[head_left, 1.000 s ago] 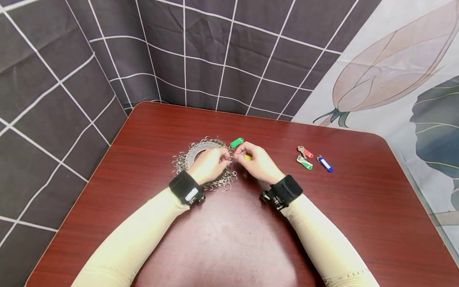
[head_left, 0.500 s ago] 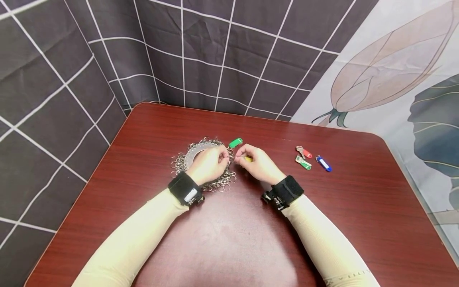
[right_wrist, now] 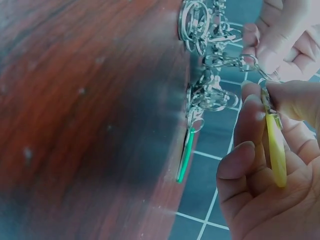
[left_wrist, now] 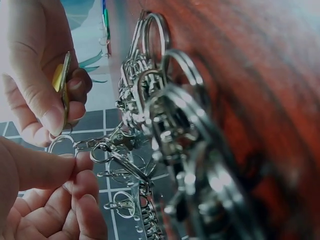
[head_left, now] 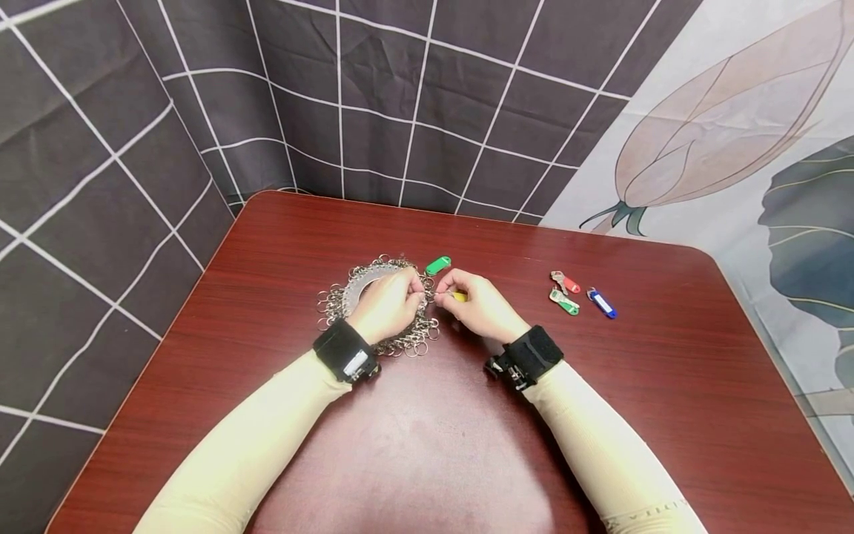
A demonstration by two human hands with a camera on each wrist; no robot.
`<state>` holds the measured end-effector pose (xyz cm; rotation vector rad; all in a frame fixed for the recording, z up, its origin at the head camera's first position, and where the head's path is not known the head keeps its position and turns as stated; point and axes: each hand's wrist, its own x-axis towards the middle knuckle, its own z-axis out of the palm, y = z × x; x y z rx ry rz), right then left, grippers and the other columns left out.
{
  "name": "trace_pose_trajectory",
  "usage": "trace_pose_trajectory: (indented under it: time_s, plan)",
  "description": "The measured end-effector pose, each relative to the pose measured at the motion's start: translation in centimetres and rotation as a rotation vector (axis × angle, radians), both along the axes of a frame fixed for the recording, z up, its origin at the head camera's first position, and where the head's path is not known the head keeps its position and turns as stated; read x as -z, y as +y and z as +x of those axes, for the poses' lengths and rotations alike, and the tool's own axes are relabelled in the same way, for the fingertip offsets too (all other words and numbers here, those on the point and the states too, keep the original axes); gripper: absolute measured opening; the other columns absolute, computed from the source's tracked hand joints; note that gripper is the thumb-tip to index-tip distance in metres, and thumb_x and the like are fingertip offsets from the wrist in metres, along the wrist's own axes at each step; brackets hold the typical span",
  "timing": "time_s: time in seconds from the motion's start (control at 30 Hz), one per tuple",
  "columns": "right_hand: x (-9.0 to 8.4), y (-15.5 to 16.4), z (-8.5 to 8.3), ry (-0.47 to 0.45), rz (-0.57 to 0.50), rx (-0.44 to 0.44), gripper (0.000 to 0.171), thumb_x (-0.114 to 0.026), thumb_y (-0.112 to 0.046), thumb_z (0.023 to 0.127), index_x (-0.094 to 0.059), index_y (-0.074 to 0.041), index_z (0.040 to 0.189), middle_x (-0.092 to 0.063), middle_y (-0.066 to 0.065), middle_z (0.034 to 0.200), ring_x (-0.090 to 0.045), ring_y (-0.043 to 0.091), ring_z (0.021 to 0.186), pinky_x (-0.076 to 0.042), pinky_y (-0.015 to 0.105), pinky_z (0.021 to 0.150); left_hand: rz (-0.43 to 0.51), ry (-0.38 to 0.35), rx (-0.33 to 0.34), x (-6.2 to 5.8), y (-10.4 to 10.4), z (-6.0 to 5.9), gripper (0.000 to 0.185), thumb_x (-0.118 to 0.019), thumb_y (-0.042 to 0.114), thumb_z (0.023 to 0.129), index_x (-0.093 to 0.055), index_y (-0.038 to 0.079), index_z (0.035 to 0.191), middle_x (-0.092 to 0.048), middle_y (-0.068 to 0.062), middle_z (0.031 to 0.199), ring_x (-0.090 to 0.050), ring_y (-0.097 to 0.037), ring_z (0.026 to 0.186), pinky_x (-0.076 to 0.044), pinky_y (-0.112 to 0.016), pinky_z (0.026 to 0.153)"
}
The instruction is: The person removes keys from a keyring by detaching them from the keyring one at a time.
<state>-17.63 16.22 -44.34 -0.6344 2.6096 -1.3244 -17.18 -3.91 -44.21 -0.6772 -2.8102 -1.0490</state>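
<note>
My left hand (head_left: 390, 304) lies over a round grey key holder (head_left: 353, 291) with many metal split rings and clasps hanging around its edge. Its thumb and finger pinch one split ring (left_wrist: 61, 137), which is still linked to the holder by a clasp. Just to the right, my right hand (head_left: 487, 305) pinches the small ring of a key (left_wrist: 65, 87) with a yellow key tag (right_wrist: 276, 152). That small ring meets the split ring between the fingertips of both hands. A green key tag (head_left: 438, 265) lies at the holder's far right edge.
To the right on the red-brown table (head_left: 414, 460) lie keys with a red tag (head_left: 571, 285), a second green tag (head_left: 570, 306) and a blue tag (head_left: 603, 304). A dark grid-patterned curtain (head_left: 380, 111) stands behind the table's far edge.
One second ago the fingertips of both hands were pressed together; a narrow gap has since opened between them in the head view. Both hands keep their grips, and the things on the table stay put.
</note>
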Motion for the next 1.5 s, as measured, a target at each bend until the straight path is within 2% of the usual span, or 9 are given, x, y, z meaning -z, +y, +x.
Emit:
trace_pose_trajectory:
  time_s: [0.27, 0.43, 0.7, 0.93, 1.07, 1.3, 1.5]
  plan:
    - [-0.48, -0.05, -0.08, 0.033, 0.0, 0.011, 0.004, -0.064, -0.017, 0.093, -0.062, -0.014, 0.095, -0.062, 0.011, 0.079, -0.06, 0.03, 0.051, -0.049, 0.035, 0.047, -0.007, -0.003, 0.036, 0.04, 0.03, -0.16, 0.005, -0.061, 0.011, 0.088, -0.058, 0.011, 0.093, -0.06, 0.001, 0.079, -0.057, -0.014, 0.072, -0.048, -0.031, 0.065]
    - [-0.3, -0.12, -0.18, 0.065, 0.009, 0.021, 0.005, -0.063, -0.017, 0.093, -0.062, -0.013, 0.095, -0.062, 0.005, 0.077, -0.06, 0.027, 0.051, -0.048, 0.034, 0.048, -0.01, -0.037, 0.032, 0.27, 0.09, -0.38, 0.009, -0.063, 0.01, 0.088, -0.065, 0.011, 0.098, -0.064, 0.001, 0.084, -0.06, -0.013, 0.077, -0.049, -0.029, 0.07]
    - [-0.2, -0.14, -0.29, 0.101, 0.011, 0.005, 0.005, -0.064, -0.018, 0.093, -0.063, -0.013, 0.095, -0.06, -0.002, 0.079, -0.057, 0.019, 0.052, -0.048, 0.031, 0.052, -0.059, -0.042, 0.016, 0.41, -0.02, -0.6, 0.006, -0.065, 0.016, 0.089, -0.068, 0.014, 0.094, -0.063, 0.003, 0.08, -0.058, -0.013, 0.072, -0.048, -0.031, 0.067]
    - [-0.21, -0.16, -0.28, 0.057, -0.009, 0.015, 0.006, -0.065, -0.018, 0.093, -0.06, -0.016, 0.096, -0.063, 0.006, 0.08, -0.059, 0.029, 0.053, -0.048, 0.032, 0.05, -0.058, -0.041, 0.003, 0.42, -0.2, -0.61, 0.004, -0.064, 0.018, 0.09, -0.067, 0.015, 0.089, -0.062, 0.006, 0.077, -0.058, -0.012, 0.071, -0.048, -0.031, 0.066]
    - [-0.1, -0.17, -0.21, 0.012, 0.005, 0.019, 0.008, -0.065, -0.016, 0.093, -0.058, -0.015, 0.097, -0.065, 0.012, 0.078, -0.059, 0.029, 0.054, -0.047, 0.031, 0.049, -0.044, -0.019, -0.018, 0.42, -0.22, -0.5, 0.003, -0.062, 0.015, 0.09, -0.065, 0.015, 0.088, -0.061, 0.004, 0.076, -0.058, -0.013, 0.069, -0.048, -0.032, 0.065]
    - [-0.1, -0.24, -0.2, -0.001, 0.055, 0.012, 0.008, -0.067, -0.018, 0.092, -0.06, -0.015, 0.094, -0.066, 0.01, 0.075, -0.057, 0.021, 0.053, -0.044, 0.03, 0.05, -0.012, 0.011, -0.035, 0.44, -0.13, -0.34, 0.003, -0.061, 0.017, 0.092, -0.062, 0.016, 0.089, -0.06, 0.003, 0.078, -0.056, -0.015, 0.069, -0.045, -0.033, 0.063]
    - [-0.08, -0.2, -0.18, -0.012, 0.045, 0.017, 0.008, -0.066, -0.018, 0.092, -0.059, -0.016, 0.094, -0.066, 0.011, 0.075, -0.058, 0.027, 0.054, -0.045, 0.031, 0.049, -0.007, 0.033, -0.015, 0.36, -0.21, -0.34, 0.005, -0.063, 0.016, 0.093, -0.062, 0.016, 0.088, -0.06, 0.003, 0.077, -0.055, -0.014, 0.069, -0.045, -0.032, 0.061]
